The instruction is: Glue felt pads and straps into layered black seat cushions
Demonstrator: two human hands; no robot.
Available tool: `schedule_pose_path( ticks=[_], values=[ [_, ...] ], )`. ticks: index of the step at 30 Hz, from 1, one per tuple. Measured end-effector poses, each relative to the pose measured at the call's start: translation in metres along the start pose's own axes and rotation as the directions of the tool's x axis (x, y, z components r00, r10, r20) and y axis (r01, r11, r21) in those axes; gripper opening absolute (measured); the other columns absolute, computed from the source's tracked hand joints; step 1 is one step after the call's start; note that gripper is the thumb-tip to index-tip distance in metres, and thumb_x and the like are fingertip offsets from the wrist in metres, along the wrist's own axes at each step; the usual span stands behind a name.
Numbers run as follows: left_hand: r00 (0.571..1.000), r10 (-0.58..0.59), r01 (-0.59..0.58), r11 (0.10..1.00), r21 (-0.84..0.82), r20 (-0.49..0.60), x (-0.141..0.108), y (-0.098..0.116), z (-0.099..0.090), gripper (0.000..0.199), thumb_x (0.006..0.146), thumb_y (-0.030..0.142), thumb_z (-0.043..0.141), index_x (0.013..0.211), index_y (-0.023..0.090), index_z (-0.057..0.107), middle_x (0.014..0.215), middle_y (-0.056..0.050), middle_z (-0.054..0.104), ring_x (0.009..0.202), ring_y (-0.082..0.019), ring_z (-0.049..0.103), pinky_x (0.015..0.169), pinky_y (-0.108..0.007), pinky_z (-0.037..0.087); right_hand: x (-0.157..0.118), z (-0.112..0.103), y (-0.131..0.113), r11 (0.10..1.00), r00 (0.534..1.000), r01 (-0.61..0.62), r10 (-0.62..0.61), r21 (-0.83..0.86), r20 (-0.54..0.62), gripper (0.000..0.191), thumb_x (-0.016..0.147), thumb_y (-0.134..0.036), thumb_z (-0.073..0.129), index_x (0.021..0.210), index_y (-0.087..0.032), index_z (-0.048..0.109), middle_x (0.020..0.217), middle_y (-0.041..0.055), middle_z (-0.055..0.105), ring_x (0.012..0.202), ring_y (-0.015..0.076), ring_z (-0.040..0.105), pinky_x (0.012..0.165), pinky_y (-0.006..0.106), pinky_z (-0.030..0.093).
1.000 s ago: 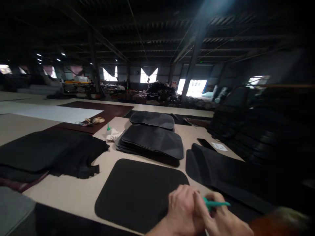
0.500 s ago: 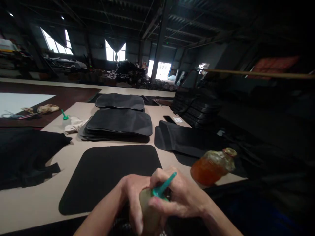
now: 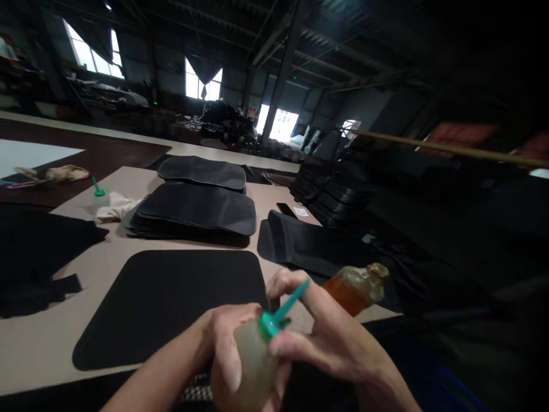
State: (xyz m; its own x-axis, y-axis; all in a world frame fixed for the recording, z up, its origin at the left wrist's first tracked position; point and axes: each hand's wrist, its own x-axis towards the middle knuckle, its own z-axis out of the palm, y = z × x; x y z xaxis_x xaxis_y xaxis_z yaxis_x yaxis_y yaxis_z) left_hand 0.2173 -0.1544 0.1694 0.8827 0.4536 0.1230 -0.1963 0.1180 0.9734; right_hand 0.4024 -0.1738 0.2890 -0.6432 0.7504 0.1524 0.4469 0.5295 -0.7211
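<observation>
My left hand (image 3: 229,343) is wrapped round a cloudy squeeze bottle (image 3: 253,366) at the table's front edge. The bottle carries a green cap with a tapered nozzle (image 3: 291,301) that slants up to the right. Thumb and fingers of my right hand (image 3: 317,332) are bent around the green cap, the thumb against its lower side. Behind my hands a black rounded panel (image 3: 171,303) lies flat on the beige table (image 3: 26,355). A jar of amber liquid (image 3: 354,289) is beyond my right hand, which partly hides it.
Stacked dark panels (image 3: 197,209) lie farther back, with more black pieces (image 3: 309,243) to their right. A second green-capped bottle (image 3: 100,197) and a white cloth (image 3: 116,207) are at the left. Black fabric (image 3: 38,257) covers the left side; a phone (image 3: 286,210) lies behind.
My right hand's fingers have spread and loosened around the cap, and more of the cap and bottle shows. The view has tilted and turned, shifting the table items to the left.
</observation>
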Motion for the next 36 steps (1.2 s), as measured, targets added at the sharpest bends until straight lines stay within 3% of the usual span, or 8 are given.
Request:
schedule_pose_path(
  ticks=[3,6,8,12,18,25,30,36],
  values=[
    [0.984,0.07,-0.068,0.998,0.019,-0.163,0.012,0.014,0.002,0.052,0.068,0.06,0.077,0.095,0.016,0.068,0.088,-0.007,0.074,0.074,-0.022,0.07,0.067,-0.033,0.057,-0.007,0.001,0.013,0.972,0.958,-0.153,0.19,0.179,-0.215,0.03,0.095,-0.046,0.071,0.113,-0.023,0.062,0.11,0.0043,0.068,0.106,0.02,0.065,0.096,0.033,0.052],
    [0.738,0.25,0.09,0.884,0.458,-0.627,0.018,0.005,0.013,0.031,0.083,0.046,0.068,0.099,0.019,0.062,0.089,-0.003,0.071,0.075,-0.019,0.067,0.067,-0.029,0.053,-0.011,0.023,0.026,0.945,0.896,-0.153,0.257,0.29,-0.362,0.04,0.101,-0.047,0.06,0.136,-0.027,0.056,0.138,0.0071,0.062,0.128,0.0238,0.059,0.111,0.04,0.047],
    [0.6,0.432,0.281,0.674,0.683,-0.673,0.021,-0.007,0.019,0.026,0.087,0.042,0.065,0.101,0.021,0.062,0.091,-0.004,0.072,0.081,-0.022,0.07,0.067,-0.03,0.052,-0.012,0.045,0.033,0.96,0.834,-0.173,0.262,0.221,-0.486,0.053,0.094,-0.051,0.07,0.139,-0.027,0.054,0.14,0.0086,0.061,0.131,0.0277,0.057,0.113,0.045,0.046],
    [0.538,0.618,0.42,0.394,0.818,-0.573,0.027,-0.025,0.019,0.027,0.096,0.039,0.055,0.115,0.021,0.061,0.102,-0.007,0.074,0.09,-0.024,0.073,0.068,-0.03,0.053,-0.007,0.08,0.044,0.965,0.61,-0.24,0.237,0.108,-0.756,0.047,0.087,-0.045,0.079,0.123,-0.021,0.061,0.116,0.0108,0.07,0.113,0.029,0.067,0.102,0.046,0.053],
    [0.565,0.61,0.461,0.324,0.826,-0.555,0.023,-0.029,0.015,0.028,0.096,0.043,0.055,0.113,0.021,0.059,0.097,-0.005,0.074,0.085,-0.023,0.074,0.061,-0.029,0.051,-0.008,0.086,0.049,0.94,0.618,-0.223,0.341,0.258,-0.708,0.055,0.089,-0.041,0.078,0.134,-0.018,0.056,0.128,0.0137,0.069,0.116,0.0275,0.069,0.106,0.043,0.054],
    [0.798,0.266,0.194,0.735,0.65,-0.54,0.013,-0.005,0.014,0.029,0.081,0.036,0.07,0.105,0.021,0.065,0.093,-0.002,0.072,0.076,-0.019,0.067,0.067,-0.028,0.054,-0.014,0.066,0.046,0.883,0.79,-0.05,0.321,0.466,-0.523,0.046,0.085,-0.037,0.082,0.126,-0.022,0.067,0.115,0.0072,0.076,0.11,0.0256,0.072,0.103,0.042,0.056],
    [0.965,0.037,-0.001,0.991,0.137,-0.259,0.013,-0.004,0.005,0.031,0.074,0.042,0.077,0.091,0.018,0.071,0.084,-0.005,0.071,0.072,-0.019,0.065,0.064,-0.028,0.052,-0.008,0.056,0.052,0.546,0.878,0.043,0.38,0.837,-0.293,0.05,0.071,-0.036,0.093,0.112,-0.019,0.071,0.105,0.0073,0.078,0.102,0.0274,0.075,0.097,0.045,0.058],
    [0.99,0.042,0.005,0.942,-0.335,0.134,0.025,-0.028,0.008,0.071,0.048,0.078,0.081,0.085,0.018,0.069,0.074,-0.01,0.072,0.063,-0.026,0.07,0.056,-0.037,0.056,-0.005,0.066,0.06,0.328,0.951,0.09,0.251,0.94,-0.179,0.048,0.067,-0.041,0.095,0.103,-0.019,0.072,0.094,0.0089,0.079,0.099,0.0324,0.075,0.101,0.056,0.054]
  ],
)
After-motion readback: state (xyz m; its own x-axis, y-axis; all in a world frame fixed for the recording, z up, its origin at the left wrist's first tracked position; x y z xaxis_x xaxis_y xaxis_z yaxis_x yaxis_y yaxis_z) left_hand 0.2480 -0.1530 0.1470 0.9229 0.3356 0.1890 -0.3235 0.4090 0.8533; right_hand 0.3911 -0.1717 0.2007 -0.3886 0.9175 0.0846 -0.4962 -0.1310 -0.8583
